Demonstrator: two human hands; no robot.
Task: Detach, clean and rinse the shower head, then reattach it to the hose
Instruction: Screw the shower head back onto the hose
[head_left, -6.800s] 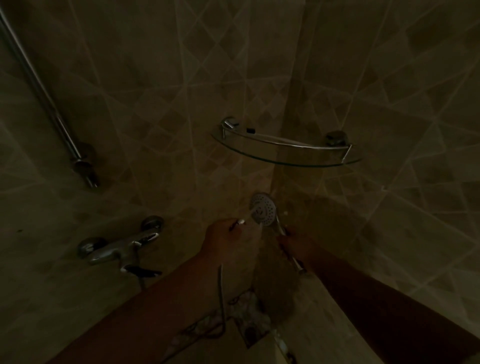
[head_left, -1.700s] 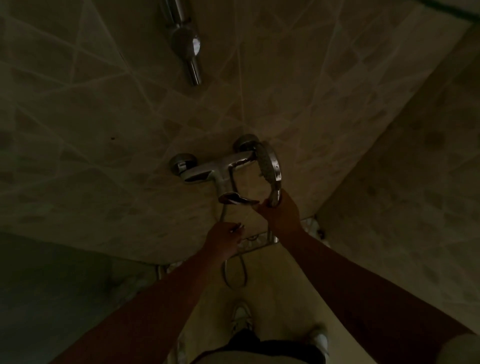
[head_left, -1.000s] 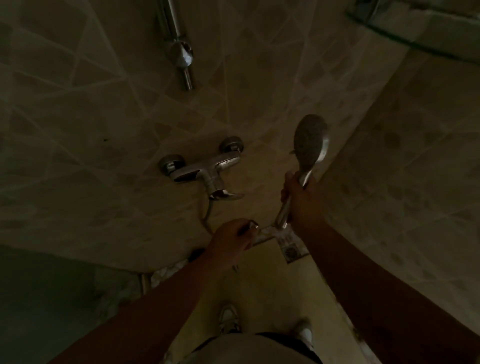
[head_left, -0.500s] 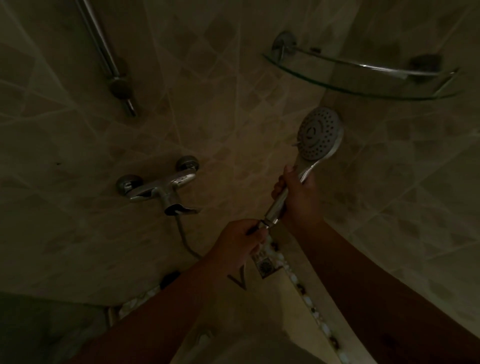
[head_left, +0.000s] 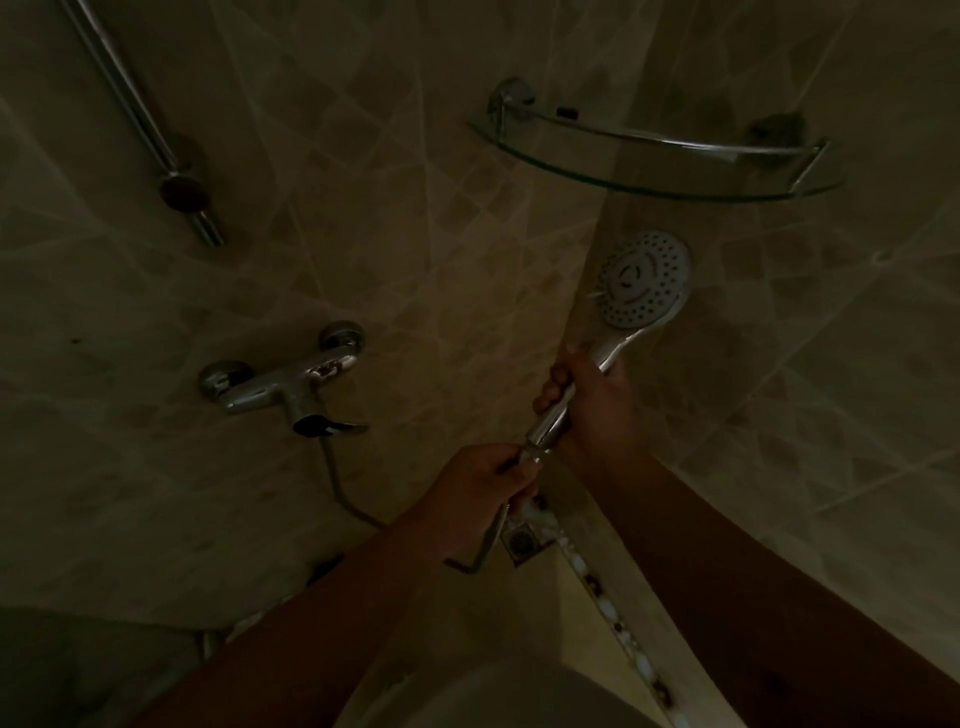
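Observation:
A chrome shower head (head_left: 642, 280) with a round white spray face points toward me in a dim tiled corner. My right hand (head_left: 592, 400) grips its shiny handle, holding it upright. My left hand (head_left: 483, 483) is closed around the hose end, pinched right at the bottom of the handle where hose and handle meet. The grey hose (head_left: 337, 478) drops from the wall faucet, passes behind my left arm and reappears below my left hand. Whether the joint is screwed together is hidden by my fingers.
A chrome mixer faucet (head_left: 283, 387) with a dark lever sits on the left wall. A slide rail (head_left: 140, 119) runs up the wall at upper left. A curved glass corner shelf (head_left: 654, 156) hangs above the shower head. A square floor drain (head_left: 522, 543) lies in the corner.
The shower head has been lifted away from the faucet and turned so its spray face shows. My left hand has come up to the base of the handle. The view tilted upward.

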